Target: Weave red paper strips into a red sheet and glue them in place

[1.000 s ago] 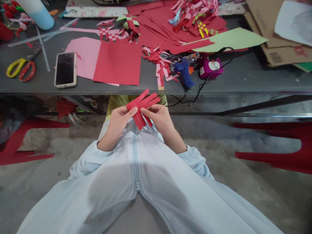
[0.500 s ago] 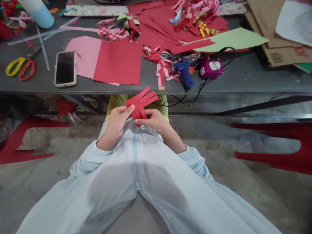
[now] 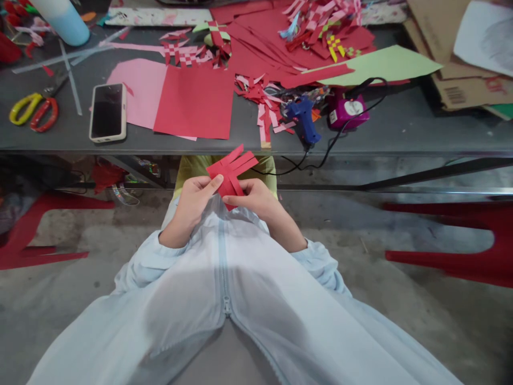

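Between my hands, over my lap and just in front of the table edge, is a piece of red paper [image 3: 231,170] cut into strips that cross each other. Several loose strip ends fan out toward the upper right. My left hand [image 3: 195,200] pinches its left side, thumb on top. With thumb and fingers, my right hand [image 3: 256,199] grips the lower right part of the paper. The fingers beneath the paper are mostly hidden.
On the dark table [image 3: 401,131] lie a red sheet [image 3: 194,104], a pink sheet [image 3: 138,93], a phone [image 3: 108,112], scissors [image 3: 36,109], a blue glue gun [image 3: 303,120] with its cord, a purple box [image 3: 348,109], woven paper scraps [image 3: 260,93] and cardboard [image 3: 460,91]. Red chairs [image 3: 497,235] flank me.
Both hands stay nearly in place on the red paper. The strip ends have shifted very slightly, and my left thumb sits a touch further right.
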A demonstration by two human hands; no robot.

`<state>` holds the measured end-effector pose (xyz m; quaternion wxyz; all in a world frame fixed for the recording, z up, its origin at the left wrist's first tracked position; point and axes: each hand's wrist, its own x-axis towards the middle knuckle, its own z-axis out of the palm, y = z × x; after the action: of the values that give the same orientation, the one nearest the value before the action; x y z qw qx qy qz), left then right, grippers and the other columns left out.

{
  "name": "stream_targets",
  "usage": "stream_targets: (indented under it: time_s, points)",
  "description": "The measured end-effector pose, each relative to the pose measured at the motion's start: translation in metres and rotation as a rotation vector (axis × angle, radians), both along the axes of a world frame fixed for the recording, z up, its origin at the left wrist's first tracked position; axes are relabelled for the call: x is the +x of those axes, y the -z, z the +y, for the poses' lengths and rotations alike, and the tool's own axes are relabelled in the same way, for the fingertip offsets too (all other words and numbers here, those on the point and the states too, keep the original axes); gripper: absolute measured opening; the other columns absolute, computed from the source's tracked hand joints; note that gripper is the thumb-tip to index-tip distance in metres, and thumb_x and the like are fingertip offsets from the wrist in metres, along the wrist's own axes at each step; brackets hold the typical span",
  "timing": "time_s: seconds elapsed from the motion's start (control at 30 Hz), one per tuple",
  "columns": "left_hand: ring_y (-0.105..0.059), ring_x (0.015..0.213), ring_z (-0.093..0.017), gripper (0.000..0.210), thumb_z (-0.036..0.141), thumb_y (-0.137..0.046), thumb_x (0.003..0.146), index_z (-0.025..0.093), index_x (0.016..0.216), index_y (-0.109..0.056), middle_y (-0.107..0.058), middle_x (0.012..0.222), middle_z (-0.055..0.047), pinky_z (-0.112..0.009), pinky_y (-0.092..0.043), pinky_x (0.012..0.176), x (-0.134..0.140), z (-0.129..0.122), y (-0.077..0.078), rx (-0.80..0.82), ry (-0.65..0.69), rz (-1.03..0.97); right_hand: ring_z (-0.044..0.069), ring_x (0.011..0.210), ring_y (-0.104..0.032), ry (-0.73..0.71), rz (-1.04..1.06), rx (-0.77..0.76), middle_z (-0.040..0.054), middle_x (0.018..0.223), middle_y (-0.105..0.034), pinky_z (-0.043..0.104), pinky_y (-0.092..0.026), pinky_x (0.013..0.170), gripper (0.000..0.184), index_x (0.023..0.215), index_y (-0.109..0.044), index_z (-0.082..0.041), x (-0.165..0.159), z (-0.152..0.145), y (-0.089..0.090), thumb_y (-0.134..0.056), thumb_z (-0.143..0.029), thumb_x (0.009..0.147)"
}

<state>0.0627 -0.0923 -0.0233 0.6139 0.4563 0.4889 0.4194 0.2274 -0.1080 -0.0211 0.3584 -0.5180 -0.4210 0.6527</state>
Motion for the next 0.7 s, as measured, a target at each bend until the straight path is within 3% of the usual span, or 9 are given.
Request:
stream_targets:
  time_s: [0.23,0.37,0.5,0.7]
  points:
    - [-0.052,0.058,-0.01,0.047,0.062,-0.078,0.073,0.018,0.062,-0.07,-0.062,0.059,0.002,-0.025,-0.045,0.061,-0.001,0.0,-0.001,0.004,0.027,-0.036,0.012,0.059,-0.054,-0.028,-0.026,-0.002,-0.002,0.062,-0.064,0.028,-0.044,0.06,0.02,0.067,-0.071,-0.017,0.0,0.0,-0.004,-0.082,-0.032,0.059]
    - [-0.058,0.062,-0.012,0.043,0.06,-0.08,0.073,0.018,0.065,-0.071,-0.067,0.065,0.001,-0.026,-0.05,0.067,-0.003,0.001,-0.003,0.026,-0.014,-0.055,0.014,0.064,-0.057,-0.019,-0.018,0.048,-0.0001,0.07,-0.065,0.03,-0.047,0.064,0.04,0.079,-0.07,-0.017,0.0,0.003,0.005,-0.086,-0.046,0.057]
    - [-0.06,0.062,-0.012,0.043,0.059,-0.082,0.071,0.017,0.067,-0.071,-0.068,0.065,0.0,-0.026,-0.052,0.067,-0.004,0.002,-0.007,0.019,-0.03,-0.102,0.021,0.081,-0.066,0.083,0.128,0.087,0.0053,0.087,-0.071,0.035,-0.053,0.076,0.068,0.098,-0.068,-0.019,-0.004,0.005,0.015,-0.085,-0.067,0.053]
    - [-0.055,0.057,-0.01,0.046,0.059,-0.082,0.07,0.016,0.064,-0.068,-0.064,0.061,0.001,-0.024,-0.046,0.058,-0.001,-0.001,-0.009,-0.025,0.052,-0.03,0.029,0.104,-0.069,0.155,0.31,0.062,0.0095,0.105,-0.074,0.039,-0.057,0.082,0.068,0.099,-0.067,-0.025,-0.012,0.004,0.018,-0.078,-0.077,0.056]
